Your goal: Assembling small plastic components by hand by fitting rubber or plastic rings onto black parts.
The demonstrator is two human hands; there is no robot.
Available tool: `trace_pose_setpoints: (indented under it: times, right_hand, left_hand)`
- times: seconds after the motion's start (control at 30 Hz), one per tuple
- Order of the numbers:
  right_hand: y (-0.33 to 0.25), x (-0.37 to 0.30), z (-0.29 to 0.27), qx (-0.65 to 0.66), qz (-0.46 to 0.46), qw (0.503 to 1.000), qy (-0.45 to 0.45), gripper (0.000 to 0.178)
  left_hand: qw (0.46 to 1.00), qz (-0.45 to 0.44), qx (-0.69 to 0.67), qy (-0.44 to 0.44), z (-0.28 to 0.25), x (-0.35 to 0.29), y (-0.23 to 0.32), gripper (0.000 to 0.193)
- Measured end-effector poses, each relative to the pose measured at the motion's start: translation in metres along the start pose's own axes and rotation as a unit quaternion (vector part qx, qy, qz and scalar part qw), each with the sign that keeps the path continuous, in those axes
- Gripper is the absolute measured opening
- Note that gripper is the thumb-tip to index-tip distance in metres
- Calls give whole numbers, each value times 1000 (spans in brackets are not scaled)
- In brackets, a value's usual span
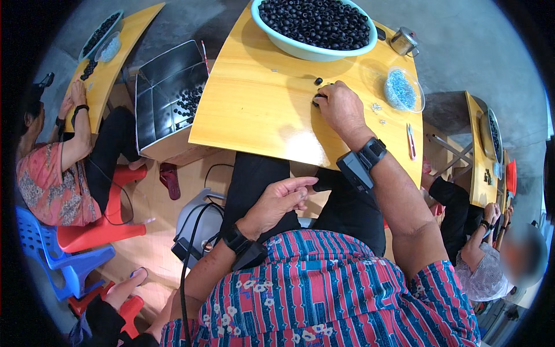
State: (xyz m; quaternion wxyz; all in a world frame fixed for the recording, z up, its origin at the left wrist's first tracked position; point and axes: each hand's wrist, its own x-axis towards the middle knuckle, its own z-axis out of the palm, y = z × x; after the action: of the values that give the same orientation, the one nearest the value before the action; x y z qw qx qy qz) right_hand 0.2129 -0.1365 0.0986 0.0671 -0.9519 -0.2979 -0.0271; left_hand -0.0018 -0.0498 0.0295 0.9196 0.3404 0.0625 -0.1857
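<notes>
My right hand point(342, 109) rests on the yellow table, its fingers closed on a small black plastic piece point(318, 100). Just beyond the fingertips lies a loose black piece point(318, 81) of the same kind. Above my lap, short of the table's near edge, my left hand point(281, 200) has its index finger stretched out and the other fingers loosely bent; nothing shows in it. A pale green basin point(315, 53) heaped with black hollow pieces stands at the far side. To the right of my right hand is a clear bowl point(417, 104) of small blue and clear bits.
A few clear bits point(377, 107) and small scissors point(411, 141) lie right of my forearm. A metal mug point(404, 41) stands at the far right. Left of the table is an open carton point(167, 130) lined in black, with black pieces inside. Other people sit at tables on both sides.
</notes>
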Motion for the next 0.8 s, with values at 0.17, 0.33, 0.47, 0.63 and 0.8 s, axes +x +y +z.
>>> trace_pose_setpoints:
  times: [0.17,0.33,0.47,0.63,0.8]
  right_hand:
    - [1,4,3,-17,-20,1000,-14,21]
    - [0,5,6,-49,-36,998,-23,21]
    - [0,2,7,-45,-45,998,-16,20]
    - [4,-4,10,-40,-54,997,22,16]
    - [-7,-26,-2,32,-101,992,64,14]
  left_hand:
    - [1000,7,1,-3,-2,1,-2,42]
    - [1000,6,8,9,-1,2,0,41]
    - [1000,9,-1,10,-3,1,-3,41]
    - [1000,13,-2,8,-1,2,-3,39]
    - [998,59,-16,10,-9,1,-6,40]
